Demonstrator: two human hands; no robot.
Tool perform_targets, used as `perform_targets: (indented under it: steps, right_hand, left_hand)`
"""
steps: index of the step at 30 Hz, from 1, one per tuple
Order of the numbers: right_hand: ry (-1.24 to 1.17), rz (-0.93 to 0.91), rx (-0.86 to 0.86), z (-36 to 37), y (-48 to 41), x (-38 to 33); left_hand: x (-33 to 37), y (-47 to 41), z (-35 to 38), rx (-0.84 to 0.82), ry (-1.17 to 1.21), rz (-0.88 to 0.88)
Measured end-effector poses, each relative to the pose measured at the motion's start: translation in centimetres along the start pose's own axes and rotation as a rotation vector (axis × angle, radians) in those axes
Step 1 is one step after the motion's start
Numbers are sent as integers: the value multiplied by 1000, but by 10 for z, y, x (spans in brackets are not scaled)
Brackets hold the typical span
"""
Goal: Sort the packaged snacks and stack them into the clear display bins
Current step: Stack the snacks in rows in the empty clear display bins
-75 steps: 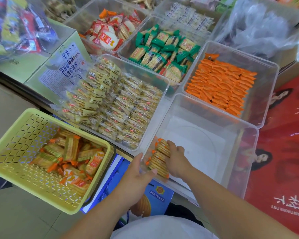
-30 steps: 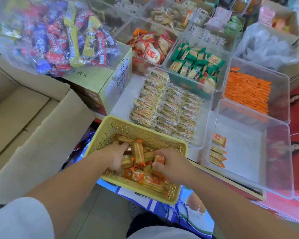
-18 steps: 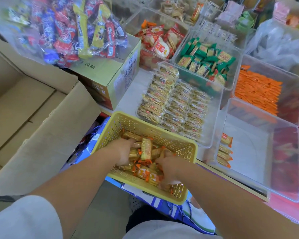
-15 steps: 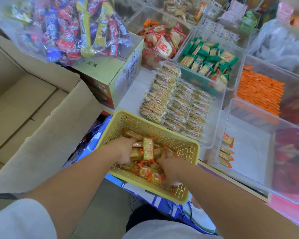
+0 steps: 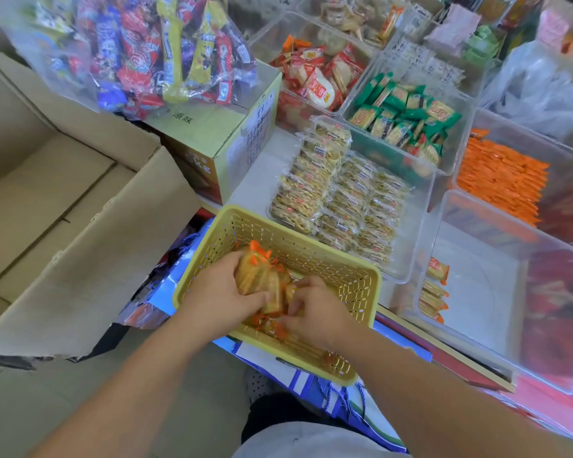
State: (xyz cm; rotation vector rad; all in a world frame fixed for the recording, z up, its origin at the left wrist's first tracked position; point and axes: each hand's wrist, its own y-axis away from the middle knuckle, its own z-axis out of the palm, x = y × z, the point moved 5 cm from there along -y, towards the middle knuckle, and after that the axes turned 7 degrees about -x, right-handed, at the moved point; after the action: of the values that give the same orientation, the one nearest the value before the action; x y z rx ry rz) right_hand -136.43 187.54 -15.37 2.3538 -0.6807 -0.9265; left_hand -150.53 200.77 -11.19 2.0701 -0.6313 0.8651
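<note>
The left hand point(image 5: 224, 294) is clutching a blurred bundle of orange-ended cracker packets point(image 5: 260, 279) inside the yellow basket point(image 5: 311, 251). The right hand point(image 5: 316, 310) is curling into them, but blur is hiding whether it is gripping. Both hands are covering most of the loose packets below.

Yellow basket point(image 5: 354, 282): one. Hands: two, left hand point(image 5: 219, 292) and right hand point(image 5: 315, 309). Cracker packets point(image 5: 258, 279) bunched in them: count not legible. Near clear bin point(image 5: 483, 292): one, four orange-ended packets point(image 5: 438, 270) showing. Stocked clear bins point(image 5: 422, 206) just beyond: four; farther ones blurred. Cardboard boxes point(image 5: 219, 137): two. Bag of sweets point(image 5: 166, 51): one
</note>
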Motion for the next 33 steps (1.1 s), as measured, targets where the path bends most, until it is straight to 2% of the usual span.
perform_targets:
  steps: [3,5,7,9,11,14,18,20,23,26,30,33]
  right_hand:
    - [-207,53,122,-12,9,-3]
    - [-407,73,149,-22,25,-6]
    - [-711,60,156,-34,44,-10]
    - [-1033,-51,119,-43,61,-18]
    - [-1214,-177,105,-55,77,-28]
    - [-1198,-224,162,-64,99,-36]
    - [-912,-135,288,-66,117,-27]
    - [-962,-115,288,-65,122,-16]
    - [-1171,-65,256,-66,127,10]
    - [-1148,-108,209,-76,128,35]
    - [-1102,-197,133,-97,133,74]
    - [-1119,-274,-41,-109,141,101]
  left_hand:
    - [-5,18,9,23,576,-79]
    - [-3,26,15,25,809,-107]
    - [4,30,21,14,951,-105]
    - [15,33,28,-3,1018,-87]
    - [30,36,39,-22,1020,-60]
    - [50,38,61,-66,981,-14]
    - [70,39,93,-49,1023,-37]
    - [81,37,110,-4,1091,-62]
    - [99,36,128,133,1087,-90]
    - [114,31,149,203,1090,-133]
    - [138,32,182,171,1117,-141]
    - [165,31,210,132,1158,-80]
